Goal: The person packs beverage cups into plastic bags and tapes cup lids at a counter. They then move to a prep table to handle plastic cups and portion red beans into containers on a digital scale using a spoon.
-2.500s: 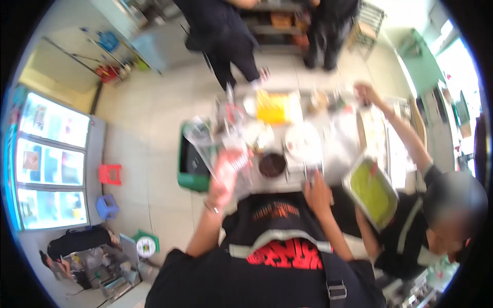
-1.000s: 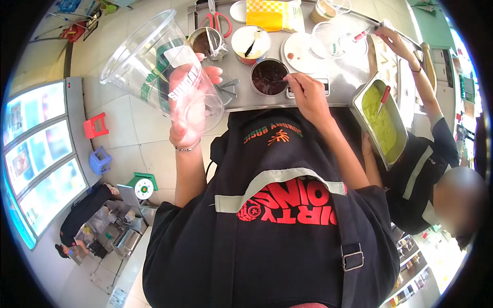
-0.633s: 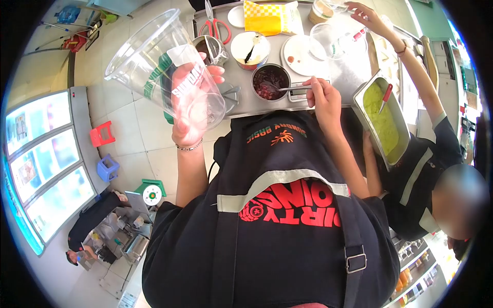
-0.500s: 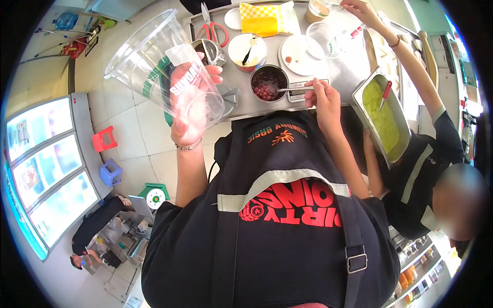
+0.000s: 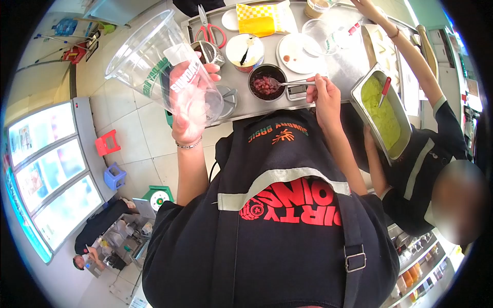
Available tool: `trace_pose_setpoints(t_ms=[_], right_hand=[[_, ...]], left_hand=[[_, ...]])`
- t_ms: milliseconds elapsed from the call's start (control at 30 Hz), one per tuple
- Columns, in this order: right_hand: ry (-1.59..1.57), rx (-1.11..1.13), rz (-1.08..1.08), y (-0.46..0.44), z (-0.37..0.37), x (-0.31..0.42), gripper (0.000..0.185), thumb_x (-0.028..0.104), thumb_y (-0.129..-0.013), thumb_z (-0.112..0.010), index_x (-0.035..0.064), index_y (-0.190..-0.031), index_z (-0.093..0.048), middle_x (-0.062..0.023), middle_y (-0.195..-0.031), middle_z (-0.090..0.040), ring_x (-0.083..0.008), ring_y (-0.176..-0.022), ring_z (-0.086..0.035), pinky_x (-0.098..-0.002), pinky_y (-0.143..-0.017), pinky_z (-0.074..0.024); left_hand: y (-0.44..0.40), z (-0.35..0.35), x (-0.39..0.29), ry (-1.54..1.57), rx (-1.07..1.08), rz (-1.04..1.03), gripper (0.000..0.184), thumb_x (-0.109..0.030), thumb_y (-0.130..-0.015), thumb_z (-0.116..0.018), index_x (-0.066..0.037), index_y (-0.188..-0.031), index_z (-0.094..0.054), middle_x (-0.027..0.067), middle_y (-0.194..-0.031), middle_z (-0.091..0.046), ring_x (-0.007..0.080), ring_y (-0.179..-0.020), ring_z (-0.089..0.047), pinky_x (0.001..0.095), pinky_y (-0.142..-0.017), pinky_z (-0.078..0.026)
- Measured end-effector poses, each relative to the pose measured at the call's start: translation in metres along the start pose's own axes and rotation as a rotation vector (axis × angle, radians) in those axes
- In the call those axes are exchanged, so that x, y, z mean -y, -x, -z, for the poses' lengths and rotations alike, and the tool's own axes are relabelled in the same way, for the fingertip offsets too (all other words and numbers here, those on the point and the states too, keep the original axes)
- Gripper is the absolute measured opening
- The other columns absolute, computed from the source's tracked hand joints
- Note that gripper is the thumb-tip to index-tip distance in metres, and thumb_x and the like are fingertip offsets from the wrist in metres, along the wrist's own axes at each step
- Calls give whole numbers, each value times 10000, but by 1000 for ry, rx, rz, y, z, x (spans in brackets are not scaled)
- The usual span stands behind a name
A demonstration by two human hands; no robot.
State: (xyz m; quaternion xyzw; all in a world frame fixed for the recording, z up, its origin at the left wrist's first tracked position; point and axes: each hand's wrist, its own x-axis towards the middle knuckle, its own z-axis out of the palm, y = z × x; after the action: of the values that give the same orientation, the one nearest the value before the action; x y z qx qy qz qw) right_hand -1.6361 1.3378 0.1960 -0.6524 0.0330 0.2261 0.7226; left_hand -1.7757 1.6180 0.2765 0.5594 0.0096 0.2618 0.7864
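Note:
A clear plastic cup [image 5: 149, 56] with printed lettering is held tilted in my left hand [image 5: 189, 105], its wide mouth toward the upper left. Nothing shows inside it. My right hand [image 5: 324, 97] grips the handle of a metal spoon [image 5: 295, 83]. The spoon's bowl, heaped with dark red beans, is over the round metal pot [image 5: 267, 96] of dark red contents. Beside the pot stand an open can with a white top [image 5: 245, 51] and a digital scale [image 5: 297, 93]. A white round lid with a brown spot [image 5: 303, 60] lies behind the scale.
Red-handled scissors [image 5: 209, 35] and a yellow checkered bag [image 5: 264, 19] lie on the metal table [image 5: 336, 77]. At the right, a co-worker [image 5: 426, 169] holds a metal tray of green paste [image 5: 382, 118]. Red [image 5: 107, 142] and blue stools [image 5: 114, 176] stand at the left.
The spoon has come up out of the pot with beans on it. My left hand still holds the cup, which was absent from its present raised pose in the blurred oldest frame.

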Motion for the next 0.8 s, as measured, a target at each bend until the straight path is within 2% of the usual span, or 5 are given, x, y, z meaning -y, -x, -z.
trace_pose_setpoints(t_ms=[233,433,633,733,800], right_hand=[[-35,-9,39,-1,5,10,308,252,-1119,-533,-6,-1029,-677,-25,-736,-615,-97,-599,-558,-242,-580,-438],[-117,-66,90,8,13,68,307,247,-1117,-542,-16,-1037,-678,-18,-725,-600,-100,-595,-546,-237,-568,-424],[-199,-145,284,1,44,117,295,218,-1113,-544,-36,-1061,-684,-35,-750,-633,-108,-617,-561,-235,-597,-451],[-166,-209,357,-13,48,124,304,224,-1117,-538,-37,-1070,-687,-36,-754,-634,-102,-621,-558,-236,-603,-461],[61,-313,426,-19,47,123,310,226,-1121,-530,-34,-1083,-696,-39,-773,-650,-98,-650,-587,-238,-634,-485]], left_hand=[[4,3,0,-5,-30,-18,1130,-695,-740,-790,-18,-1548,-384,197,-1606,-390,366,-1302,-568,471,-1062,-459],[2,1,-1,-9,-52,-29,1140,-694,-747,-784,-8,-1556,-366,203,-1613,-376,358,-1310,-566,473,-1061,-461],[-3,-3,0,-27,-57,-27,1145,-705,-754,-766,-11,-1564,-351,209,-1616,-370,366,-1299,-569,483,-1057,-467],[-4,-4,1,-33,-50,-32,1135,-707,-760,-751,-16,-1566,-350,209,-1617,-367,368,-1293,-570,486,-1054,-468],[-5,-4,3,-31,-39,-45,1128,-706,-763,-744,-19,-1567,-350,208,-1617,-367,368,-1291,-569,486,-1053,-467]])
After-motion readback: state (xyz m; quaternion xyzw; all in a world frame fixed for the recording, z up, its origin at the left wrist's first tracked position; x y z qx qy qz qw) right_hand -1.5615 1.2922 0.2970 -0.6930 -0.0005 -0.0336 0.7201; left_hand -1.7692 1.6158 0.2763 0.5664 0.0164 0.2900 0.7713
